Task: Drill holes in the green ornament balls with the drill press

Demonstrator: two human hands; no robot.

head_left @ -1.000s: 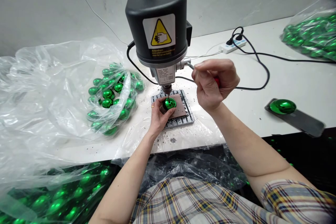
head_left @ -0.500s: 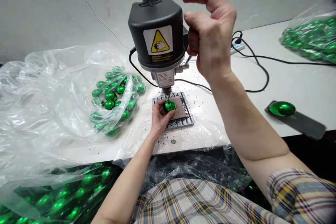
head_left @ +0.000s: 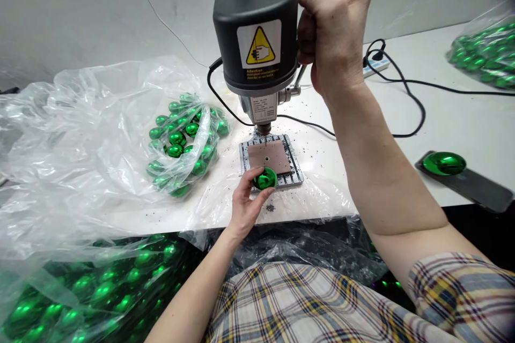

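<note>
My left hand [head_left: 246, 198] pinches a shiny green ball [head_left: 265, 178] between thumb and fingers, over the front edge of the slotted metal base [head_left: 298, 174] of a drill press [head_left: 255, 37]. Behind the ball, a flat brown board [head_left: 277, 155] with a small dark hole lies on that base. The thin drill bit [head_left: 266, 140] stands above the board, apart from the ball. Raised at the right of the black motor housing, my right hand [head_left: 336, 21] is closed around the upper end of the drill press lever [head_left: 300, 79], which is mostly hidden by the fingers.
A clear plastic bag [head_left: 100, 118] with several green balls [head_left: 176, 150] spreads on the left. More green balls [head_left: 100, 289] lie below the table edge. A green piece [head_left: 444, 163] rests on a dark phone [head_left: 483, 187] at right. Behind are a power strip [head_left: 376, 67], cable and another bag [head_left: 485, 53].
My left hand has drawn the green ball from under the drill bit toward me, uncovering the hole in the board. My right thumb and index finger have closed together.
</note>
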